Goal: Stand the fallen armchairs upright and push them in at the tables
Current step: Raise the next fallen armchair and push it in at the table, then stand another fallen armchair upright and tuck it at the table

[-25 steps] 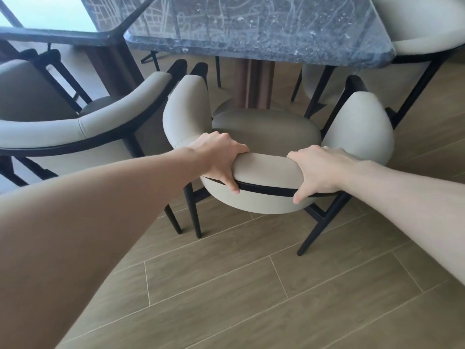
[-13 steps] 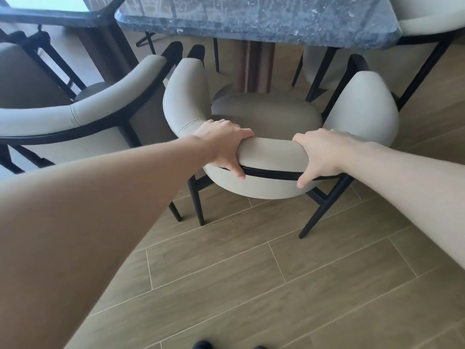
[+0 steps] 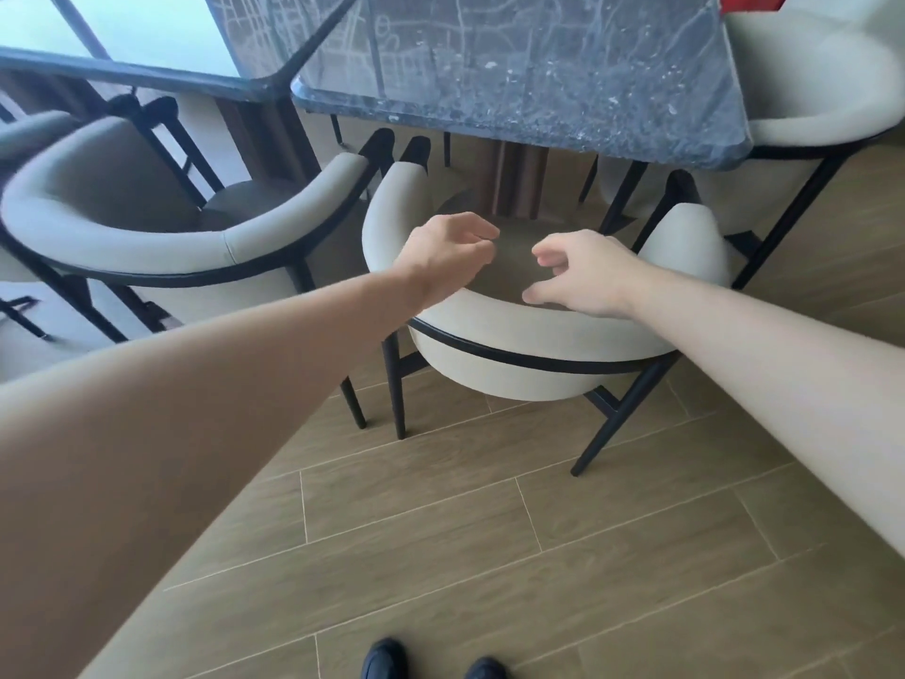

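Note:
A cream armchair (image 3: 514, 374) with black legs stands upright in front of me, its seat partly under the dark marble table (image 3: 538, 76). My left hand (image 3: 445, 252) hovers just above the chair's curved backrest on the left, fingers loosely curled and holding nothing. Over the backrest's right part, my right hand (image 3: 583, 274) is likewise lifted off it with fingers apart. Neither hand touches the chair.
A second cream armchair (image 3: 171, 237) stands upright on the left at a neighbouring table (image 3: 122, 71). A third armchair (image 3: 813, 105) sits at the marble table's right side. Wood-look floor (image 3: 489, 556) stretches toward me, with my dark shoes (image 3: 431, 664) at the bottom edge.
Both hands have let go of the armchair's backrest and lifted off it. The view has pulled back, showing more floor and my shoes.

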